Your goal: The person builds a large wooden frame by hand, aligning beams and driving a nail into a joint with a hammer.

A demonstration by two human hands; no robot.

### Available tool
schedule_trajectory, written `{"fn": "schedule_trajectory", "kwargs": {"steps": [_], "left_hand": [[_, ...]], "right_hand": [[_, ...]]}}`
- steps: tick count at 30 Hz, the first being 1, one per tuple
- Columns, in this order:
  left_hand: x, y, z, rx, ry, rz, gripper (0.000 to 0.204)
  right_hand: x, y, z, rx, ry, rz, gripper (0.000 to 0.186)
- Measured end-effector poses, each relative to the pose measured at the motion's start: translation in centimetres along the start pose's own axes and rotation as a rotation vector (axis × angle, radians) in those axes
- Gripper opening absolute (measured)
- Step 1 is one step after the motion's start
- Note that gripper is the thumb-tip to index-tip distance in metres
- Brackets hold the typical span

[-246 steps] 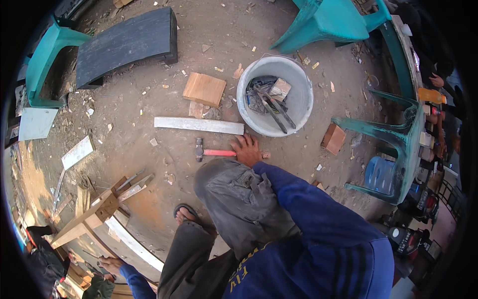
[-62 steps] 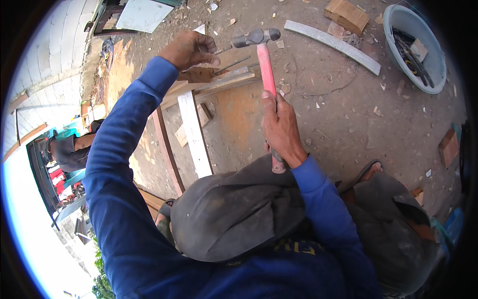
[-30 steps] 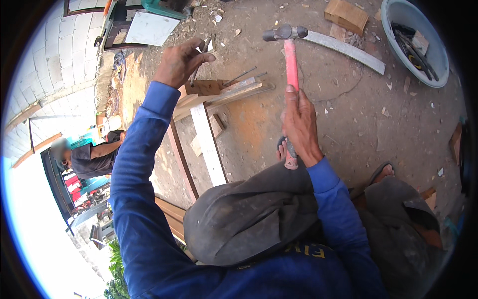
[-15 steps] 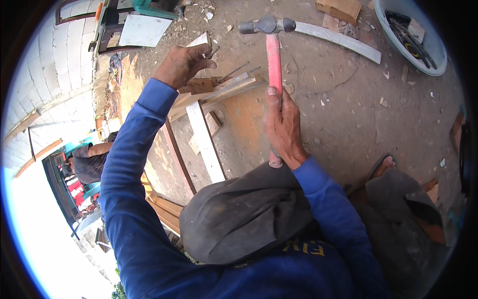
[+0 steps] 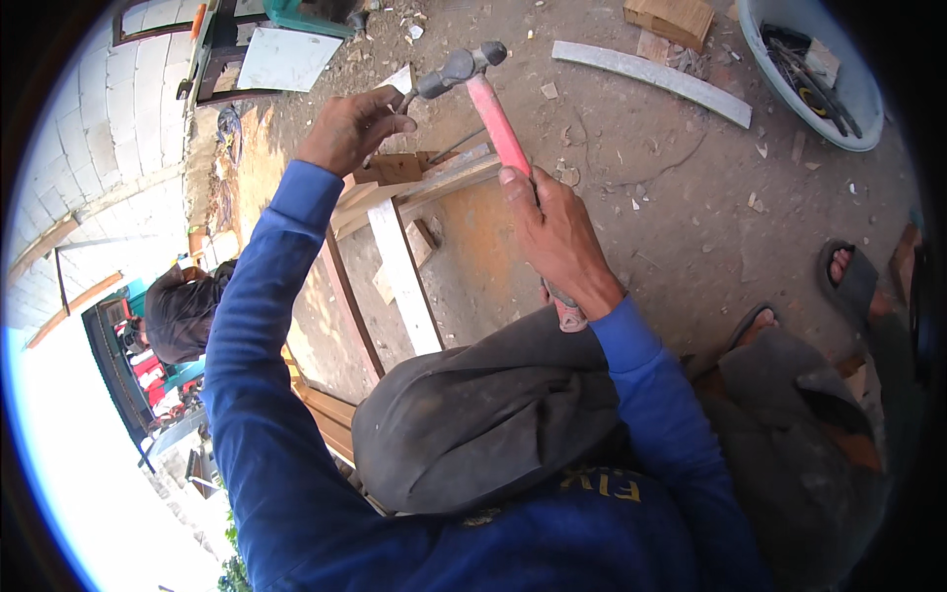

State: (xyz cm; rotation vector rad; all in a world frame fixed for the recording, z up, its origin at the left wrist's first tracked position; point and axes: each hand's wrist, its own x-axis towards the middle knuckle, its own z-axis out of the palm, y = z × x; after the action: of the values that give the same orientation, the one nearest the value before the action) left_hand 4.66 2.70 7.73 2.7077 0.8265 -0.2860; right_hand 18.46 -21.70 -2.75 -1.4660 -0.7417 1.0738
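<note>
My right hand (image 5: 564,235) is closed round the red handle of a hammer (image 5: 501,123), with the handle end sticking out below the fist. The grey hammer head is at upper centre, tilted left. It meets, or nearly meets, the end of a thin metal rod (image 5: 405,102) pinched in my left hand (image 5: 353,130); the rod's exact kind is hard to make out. The left fingers hide most of it. Just below the left hand is a wooden frame (image 5: 449,181) of joined timbers, with a pale plank (image 5: 404,276) running from it toward my knee.
A whitish bucket (image 5: 858,138) of tools stands at upper right, near a wood block (image 5: 671,20) and a curved pale strip (image 5: 651,81). A sandalled foot (image 5: 848,276) is at right. Another person (image 5: 182,314) bends at left. Wood scraps litter the dirt ground.
The hammer head has swung left and slightly down to the rod's end. A sandalled foot has come into view at right. The person at left has shifted.
</note>
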Motion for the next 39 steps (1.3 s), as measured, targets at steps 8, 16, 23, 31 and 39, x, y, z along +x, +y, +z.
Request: {"fn": "schedule_trajectory", "kwargs": {"steps": [8,16,23,31,39], "left_hand": [[0.3,0.2,0.6,-0.114,0.065,0.027,0.024],[-0.1,1.2,-0.4,0.019,-0.061,-0.108,0.024],[-2.5,1.9,1.3,0.069,-0.019,0.106,0.025],[-2.3,-3.0,-1.1,-0.660,0.196,-0.391,0.023],[-2.4,-0.1,-0.6,-0.216,0.122,-0.215,0.023]], "right_hand": [[0.0,-3.0,-1.4,0.281,0.283,-0.001,0.041],[1.1,-1.9,-3.0,-0.071,0.008,0.054,0.051],[2.0,1.6,-2.5,0.002,0.080,0.187,0.056],[1.4,3.0,-0.8,-0.114,0.008,0.162,0.048],[0.2,-3.3,-0.5,0.018,0.013,0.113,0.053]]}}
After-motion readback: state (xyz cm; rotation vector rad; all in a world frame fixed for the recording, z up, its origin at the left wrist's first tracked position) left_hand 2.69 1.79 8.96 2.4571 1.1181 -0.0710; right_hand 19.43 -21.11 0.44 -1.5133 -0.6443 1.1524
